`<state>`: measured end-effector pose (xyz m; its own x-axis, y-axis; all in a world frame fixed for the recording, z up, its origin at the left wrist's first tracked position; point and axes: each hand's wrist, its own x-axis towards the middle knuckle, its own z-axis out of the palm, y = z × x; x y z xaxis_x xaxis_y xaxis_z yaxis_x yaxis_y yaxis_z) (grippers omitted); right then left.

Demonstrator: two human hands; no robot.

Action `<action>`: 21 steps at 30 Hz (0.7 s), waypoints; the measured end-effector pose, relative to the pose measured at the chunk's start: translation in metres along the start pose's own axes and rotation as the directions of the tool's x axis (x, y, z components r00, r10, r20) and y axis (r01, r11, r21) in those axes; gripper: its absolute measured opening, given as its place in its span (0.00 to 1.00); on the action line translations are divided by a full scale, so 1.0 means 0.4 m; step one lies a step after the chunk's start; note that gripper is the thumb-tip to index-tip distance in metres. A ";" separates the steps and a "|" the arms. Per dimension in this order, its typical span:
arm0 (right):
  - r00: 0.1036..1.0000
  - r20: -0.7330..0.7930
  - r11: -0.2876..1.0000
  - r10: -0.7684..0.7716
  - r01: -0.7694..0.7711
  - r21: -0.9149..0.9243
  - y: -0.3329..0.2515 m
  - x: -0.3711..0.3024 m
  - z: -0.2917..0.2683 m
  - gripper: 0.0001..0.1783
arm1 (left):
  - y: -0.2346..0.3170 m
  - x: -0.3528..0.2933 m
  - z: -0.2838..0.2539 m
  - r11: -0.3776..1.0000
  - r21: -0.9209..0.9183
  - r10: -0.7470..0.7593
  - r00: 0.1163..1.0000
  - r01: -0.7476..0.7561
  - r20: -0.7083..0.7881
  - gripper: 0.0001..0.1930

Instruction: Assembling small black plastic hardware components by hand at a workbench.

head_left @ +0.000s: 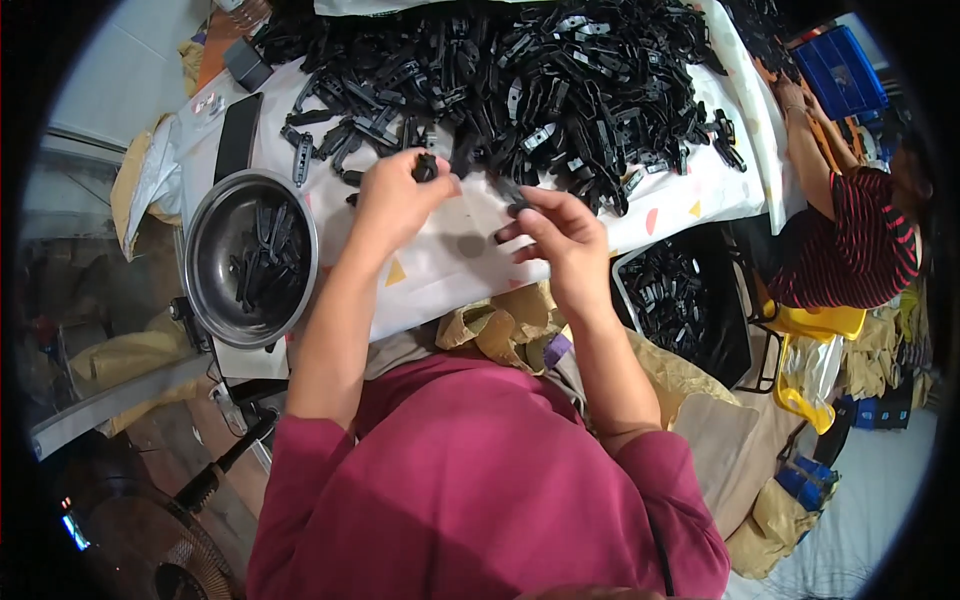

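My left hand (pixel 398 203) is closed around a small black plastic piece (pixel 426 167) above the near edge of the pile. Opposite it, my right hand (pixel 562 238) pinches a narrow black plastic piece (pixel 512 193) between thumb and fingers. A gap separates the two hands over the patterned tablecloth (pixel 440 275). Just beyond them spreads a big heap of long, slim black plastic pieces (pixel 590 90), some with greyish faces. Their exact kind I cannot make out.
A steel bowl (pixel 193 262) holding several black pieces stands at the table's left edge, near a dark flat slab (pixel 238 137). Right of my right arm sits a black bin (pixel 735 335) of similar pieces. Another person (pixel 850 235) in a striped top works at the far right. A fan (pixel 150 545) is lower left.
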<state>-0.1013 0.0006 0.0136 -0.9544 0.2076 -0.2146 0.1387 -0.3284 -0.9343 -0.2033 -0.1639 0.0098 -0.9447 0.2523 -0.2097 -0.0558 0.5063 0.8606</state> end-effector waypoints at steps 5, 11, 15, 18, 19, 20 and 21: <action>0.995 0.077 0.983 -0.065 0.051 0.176 0.019 -0.003 0.059 0.14 | 0.008 -0.084 0.026 0.887 -0.420 0.198 0.980 -0.191 -0.029 0.11; 0.929 0.089 0.921 -0.359 0.368 -0.127 0.029 -0.046 0.071 0.13 | -0.014 -0.090 0.028 0.607 -0.377 0.685 0.701 -0.700 -0.198 0.15; 0.676 0.275 0.473 -0.683 0.697 -0.538 -0.009 -0.065 0.067 0.14 | -0.002 -0.135 0.005 0.617 -0.533 0.633 0.767 -0.579 -0.100 0.17; 0.681 0.286 0.471 -0.674 0.694 -0.544 -0.017 -0.078 0.071 0.18 | -0.020 -0.133 0.007 0.596 -0.571 0.619 0.776 -0.564 -0.120 0.16; 0.713 0.277 0.497 -0.644 0.665 -0.557 -0.020 -0.083 0.074 0.20 | -0.030 -0.131 0.008 0.570 -0.609 0.617 0.777 -0.552 -0.127 0.14; 0.775 0.197 0.594 -0.601 0.597 -0.539 -0.029 -0.088 0.085 0.24 | -0.034 -0.137 0.015 0.491 -0.727 0.566 0.810 -0.479 -0.152 0.13; 0.822 0.129 0.656 -0.555 0.528 -0.540 -0.052 -0.091 0.099 0.24 | -0.036 -0.140 0.012 0.497 -0.724 0.560 0.814 -0.478 -0.153 0.13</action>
<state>-0.0800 -0.0367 0.0520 -0.8952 0.2344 0.3792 -0.2699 0.3919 -0.8795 -0.1478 -0.1814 0.0068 -0.8497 0.3629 0.3826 0.1897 -0.4665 0.8639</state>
